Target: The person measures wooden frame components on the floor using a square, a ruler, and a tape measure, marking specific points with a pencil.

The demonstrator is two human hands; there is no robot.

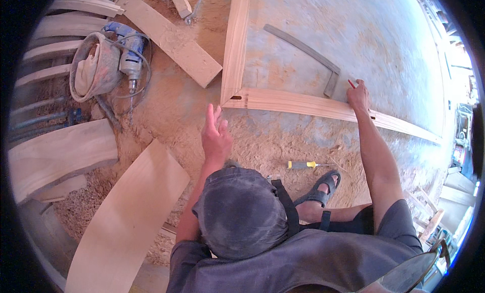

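Wooden frame (298, 102): one, pale, on the dusty floor (268, 134); a bump from my left hand (217, 136) could, I judge, knock the near corner out of line.
Square (303, 46): one, L-shaped, loose inside the frame, short arm's end by the rail; a brush from my right hand (359, 97) could turn it.
Screwdriver (301, 165): one, yellow-and-grey handle, just beside my sandal (317, 193); it may roll if my foot slips on the dust.
Left hand: raised beside the corner, fingers loosely spread, nothing held; contact with the wood, cannot tell.
Right hand: at the rail's far edge, fingers pinching one slim red pencil (351, 84); whether the wrist rests on the wood, cannot tell.
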